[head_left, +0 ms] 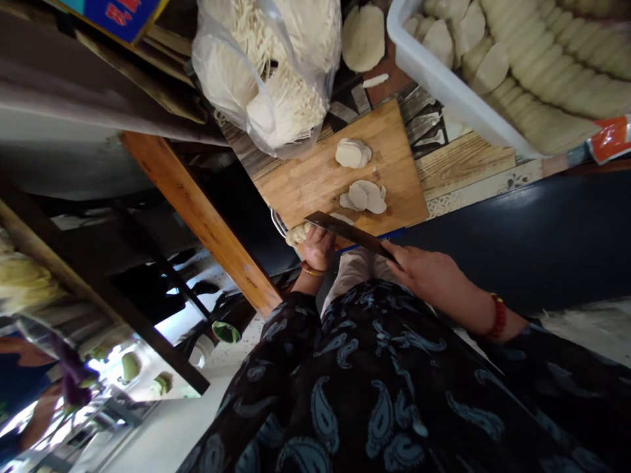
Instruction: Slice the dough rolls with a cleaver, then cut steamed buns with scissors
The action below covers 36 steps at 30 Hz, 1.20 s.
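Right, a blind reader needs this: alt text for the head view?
The right hand holds a knife, its blade by the left hand, which grips a pale, lumpy piece at a wooden board's edge. Two piles of slices lie there; beyond are a bag of thin strands and a tub.

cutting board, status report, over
Right hand gripping knife; left hand holding pale knobbly piece, blade close. Slices on cutting board. Plastic bag at board's far edge.

A clear plastic bag (276,72) of thin white strands sits at the top of the view, with a blue sign (111,16) to its left and an orange-brown wooden beam (202,223) slanting below. Purple eggplants (73,371) and another person's arm (39,414) show at the lower left, a red-and-white packet (612,139) at the right edge.
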{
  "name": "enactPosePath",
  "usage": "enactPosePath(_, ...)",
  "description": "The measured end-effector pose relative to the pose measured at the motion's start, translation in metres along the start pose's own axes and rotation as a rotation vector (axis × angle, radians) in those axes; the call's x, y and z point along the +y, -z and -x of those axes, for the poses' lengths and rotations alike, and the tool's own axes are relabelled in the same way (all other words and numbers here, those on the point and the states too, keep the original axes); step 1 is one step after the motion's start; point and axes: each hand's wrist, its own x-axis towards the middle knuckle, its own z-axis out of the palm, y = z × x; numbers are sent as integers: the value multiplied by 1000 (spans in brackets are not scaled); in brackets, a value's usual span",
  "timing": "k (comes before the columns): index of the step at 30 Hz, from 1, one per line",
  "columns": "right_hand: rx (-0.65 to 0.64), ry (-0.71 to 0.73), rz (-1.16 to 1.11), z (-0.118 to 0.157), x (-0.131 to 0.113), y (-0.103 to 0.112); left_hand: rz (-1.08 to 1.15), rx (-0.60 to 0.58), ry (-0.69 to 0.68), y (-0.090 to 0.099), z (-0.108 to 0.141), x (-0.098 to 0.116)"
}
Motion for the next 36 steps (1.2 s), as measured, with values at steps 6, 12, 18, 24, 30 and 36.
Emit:
enactPosePath(6,-27,9,-16,0,-1,5,58,2,14,1,0,0)
enactPosePath(12,-54,-6,24,-3,-2,5,138,23,26,3,-3,3)
enactPosePath(18,-76,-9,31,-9,-3,5,167,-39,80,1,1,2)
enactPosePath(24,-87,-2,13,-14,-5,7,178,-33,62,1,4,0)
enactPosePath(30,-94,-6,16,-20,-8,7,120,-38,45,2,4,0)
enactPosePath(36,-105,2,39,-27,-10,9,195,-38,34,0,5,-4)
